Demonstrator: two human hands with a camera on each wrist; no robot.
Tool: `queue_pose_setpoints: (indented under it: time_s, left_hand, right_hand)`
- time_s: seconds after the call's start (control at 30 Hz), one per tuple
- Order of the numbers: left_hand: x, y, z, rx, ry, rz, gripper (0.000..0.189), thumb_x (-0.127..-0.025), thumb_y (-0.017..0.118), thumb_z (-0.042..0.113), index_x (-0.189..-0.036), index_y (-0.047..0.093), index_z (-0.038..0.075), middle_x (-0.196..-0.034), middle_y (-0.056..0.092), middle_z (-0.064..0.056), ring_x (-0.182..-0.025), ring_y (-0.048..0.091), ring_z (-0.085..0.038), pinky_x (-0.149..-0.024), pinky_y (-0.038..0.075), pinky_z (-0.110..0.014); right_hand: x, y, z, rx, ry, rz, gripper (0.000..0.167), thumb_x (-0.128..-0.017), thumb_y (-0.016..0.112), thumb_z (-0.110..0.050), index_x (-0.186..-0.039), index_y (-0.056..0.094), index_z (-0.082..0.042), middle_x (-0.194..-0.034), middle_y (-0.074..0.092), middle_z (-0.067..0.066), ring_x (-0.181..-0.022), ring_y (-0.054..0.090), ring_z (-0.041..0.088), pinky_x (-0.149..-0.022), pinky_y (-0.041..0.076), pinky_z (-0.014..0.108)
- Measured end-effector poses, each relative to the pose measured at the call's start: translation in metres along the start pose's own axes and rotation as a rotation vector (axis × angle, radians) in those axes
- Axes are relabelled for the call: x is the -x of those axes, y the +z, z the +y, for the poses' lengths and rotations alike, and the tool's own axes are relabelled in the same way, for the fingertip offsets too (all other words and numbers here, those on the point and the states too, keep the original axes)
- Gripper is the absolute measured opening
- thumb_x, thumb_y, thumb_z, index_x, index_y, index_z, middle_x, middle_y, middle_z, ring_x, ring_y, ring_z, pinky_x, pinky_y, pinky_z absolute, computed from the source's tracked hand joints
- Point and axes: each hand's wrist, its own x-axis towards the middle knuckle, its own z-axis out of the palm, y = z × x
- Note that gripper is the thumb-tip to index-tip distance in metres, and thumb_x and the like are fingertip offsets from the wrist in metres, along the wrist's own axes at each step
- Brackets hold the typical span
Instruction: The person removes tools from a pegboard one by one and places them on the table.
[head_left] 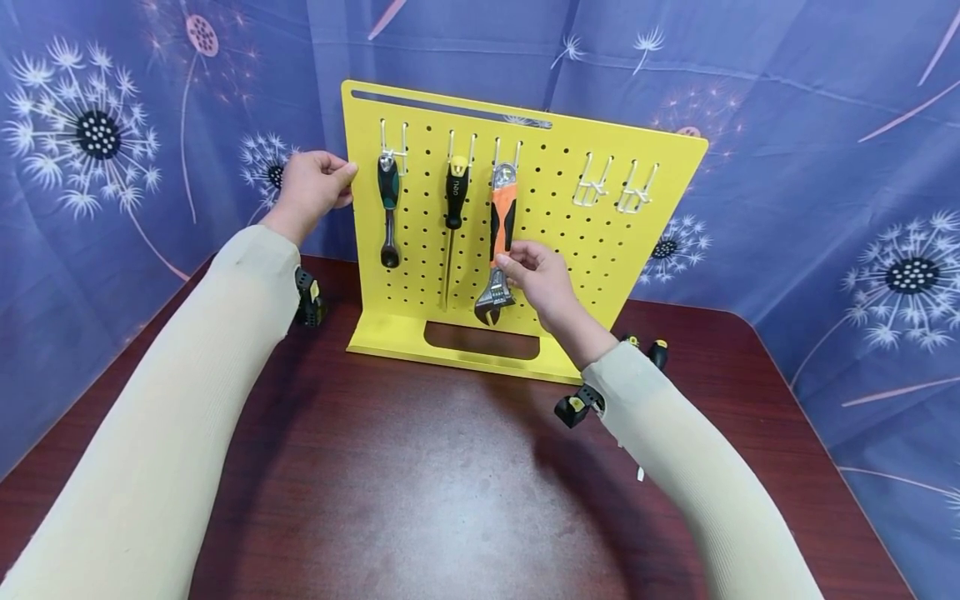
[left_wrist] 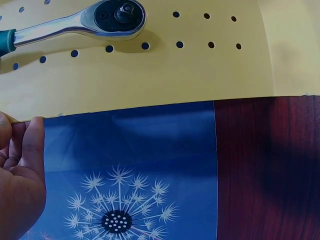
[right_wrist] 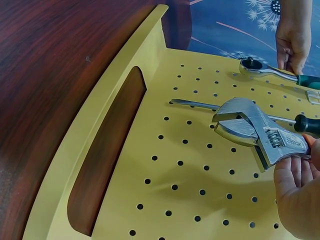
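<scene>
An orange-and-black adjustable wrench (head_left: pixel 504 208) hangs head down at a hook on the yellow pegboard (head_left: pixel 397 331). My right hand (head_left: pixel 546 283) holds its lower handle, thumb in front, just above the metal head (right_wrist: pixel 242 122). At the board's left edge, my left hand (head_left: pixel 311 190) pinches the rim between thumb and fingers. Just right of that hand hangs a ratchet wrench (head_left: pixel 388 187) with a green-and-black handle. Between the two wrenches, a black-handled screwdriver (head_left: pixel 456 198) with a yellow end hangs tip down.
Two white double hooks (head_left: pixel 591 190) are fixed at the board's upper right. Behind my right sleeve (head_left: pixel 675 425), a black-and-yellow tool handle (head_left: pixel 658 353) shows on the dark wooden table (head_left: pixel 420 467). A blue dandelion-print curtain (head_left: pixel 480 42) stands behind the board.
</scene>
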Motion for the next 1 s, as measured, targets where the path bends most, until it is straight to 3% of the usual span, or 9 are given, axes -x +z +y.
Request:
queue_pose_setpoints:
  time_s: [0.23, 0.5, 0.57, 0.77, 1.0]
  left_hand:
    - [0.001, 0.0, 0.001, -0.008, -0.009, 0.002, 0.033, -0.105, 0.058, 0.026, -0.126, 0.065, 0.002, -0.101, 0.055, 0.007, -0.081, 0.058, -0.002, -0.067, 0.054, -0.007]
    - [0.001, 0.0, 0.001, -0.005, -0.006, 0.006, 0.033, -0.105, 0.057, 0.025, -0.127, 0.065, 0.002, -0.1, 0.055, 0.007, -0.08, 0.059, -0.001, -0.066, 0.053, -0.006]
    - [0.001, 0.0, 0.0, -0.003, -0.005, 0.007, 0.033, -0.105, 0.058, 0.025, -0.126, 0.065, 0.002, -0.099, 0.056, 0.007, -0.079, 0.059, -0.001, -0.065, 0.053, -0.006]
    - [0.001, 0.001, 0.0, 0.006, 0.003, 0.01, 0.031, -0.105, 0.058, 0.025, -0.124, 0.066, 0.002, -0.098, 0.056, 0.007, -0.078, 0.059, -0.001, -0.066, 0.054, -0.007]
    - [0.004, 0.001, 0.0, 0.002, 0.04, 0.017, 0.027, -0.105, 0.057, 0.022, -0.119, 0.065, 0.0, -0.097, 0.054, 0.007, -0.074, 0.059, 0.002, -0.065, 0.054, -0.006]
  right_hand:
    - [0.003, -0.002, -0.001, 0.011, 0.008, -0.002, 0.03, -0.104, 0.059, -0.007, -0.129, 0.058, 0.01, -0.081, 0.061, -0.018, -0.083, 0.064, -0.004, -0.096, 0.057, 0.029]
    - [0.008, -0.005, -0.003, -0.004, -0.014, -0.032, 0.028, -0.104, 0.057, -0.005, -0.126, 0.057, 0.011, -0.081, 0.063, -0.019, -0.083, 0.066, -0.005, -0.109, 0.055, 0.046]
    - [0.009, -0.005, -0.003, -0.002, -0.021, -0.036, 0.026, -0.104, 0.057, -0.005, -0.125, 0.058, 0.011, -0.08, 0.064, -0.019, -0.083, 0.066, -0.005, -0.107, 0.056, 0.043]
    - [0.014, -0.007, -0.005, 0.003, -0.017, -0.038, 0.028, -0.103, 0.058, -0.004, -0.126, 0.057, 0.012, -0.081, 0.062, -0.018, -0.082, 0.063, -0.005, -0.088, 0.058, 0.019]
    - [0.023, -0.011, -0.005, 0.023, -0.004, -0.031, 0.023, -0.102, 0.061, -0.003, -0.121, 0.06, 0.009, -0.08, 0.063, -0.02, -0.081, 0.064, -0.006, -0.085, 0.058, 0.017]
